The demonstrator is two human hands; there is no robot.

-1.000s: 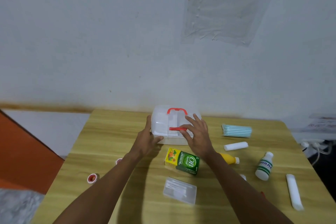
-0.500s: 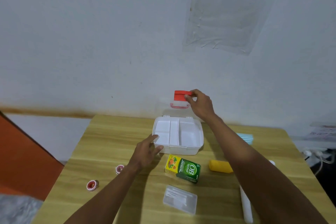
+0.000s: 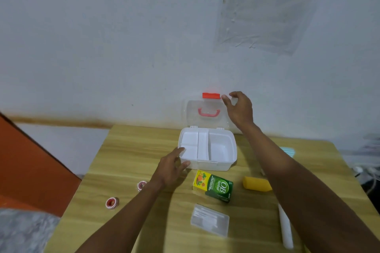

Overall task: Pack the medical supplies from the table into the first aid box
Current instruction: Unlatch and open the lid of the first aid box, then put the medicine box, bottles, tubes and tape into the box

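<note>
We face a pale grey-white plastered wall point(image 3: 102, 37) that fills the upper half of the view. High on its right side we see a rectangular patch of clear plastic sheeting point(image 3: 265, 12), wrinkled and stuck flat to it. A brownish stain band point(image 3: 61, 122) runs along the wall's base. Below us stands a wooden table point(image 3: 133, 150) with a light yellow grain. To our left rises an orange panel point(image 3: 26, 160); beyond the table's right edge lie blurred white cables point(image 3: 368, 170).

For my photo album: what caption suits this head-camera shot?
Left hand steadies the empty first aid box, right hand at its raised lid.
</note>
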